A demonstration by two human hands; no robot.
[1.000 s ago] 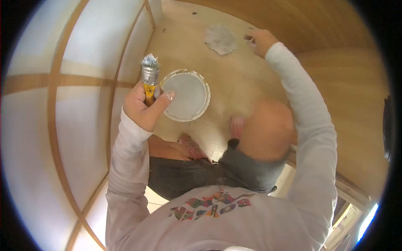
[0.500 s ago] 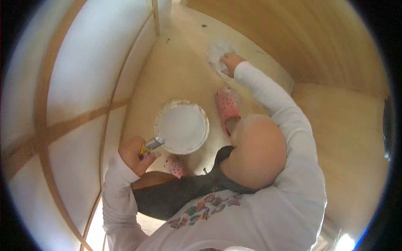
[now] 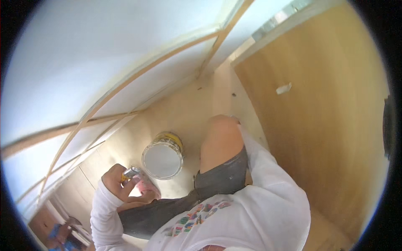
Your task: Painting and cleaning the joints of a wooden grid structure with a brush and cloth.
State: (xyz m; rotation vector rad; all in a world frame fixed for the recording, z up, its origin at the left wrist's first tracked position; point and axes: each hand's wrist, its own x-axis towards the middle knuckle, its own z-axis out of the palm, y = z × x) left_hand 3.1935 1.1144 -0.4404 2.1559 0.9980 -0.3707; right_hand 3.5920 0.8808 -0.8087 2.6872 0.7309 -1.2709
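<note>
My left hand (image 3: 115, 182) is closed around a short tool with a yellow handle and a silver end (image 3: 131, 172). Just right of it stands a round bucket (image 3: 173, 138), yellow on its side and smeared white at the rim. White liquid (image 3: 162, 160) fills the part of the bucket that I can see into. My right sleeve (image 3: 266, 161) reaches forward past my raised knee (image 3: 222, 138), which hides my right hand and whatever it touches.
White panels with wooden strips (image 3: 146, 69) rise on the left. A large wooden board (image 3: 318, 113) stands on the right, with a white scrap (image 3: 283, 88) against it. Beside the bucket is my pink clog (image 3: 146, 187). Small dark bits (image 3: 233, 95) lie on the pale floor.
The view has swung, so panels and board appear tilted. My right hand, earlier on a crumpled white thing on the floor, is now hidden behind my knee. My left hand keeps its tool.
</note>
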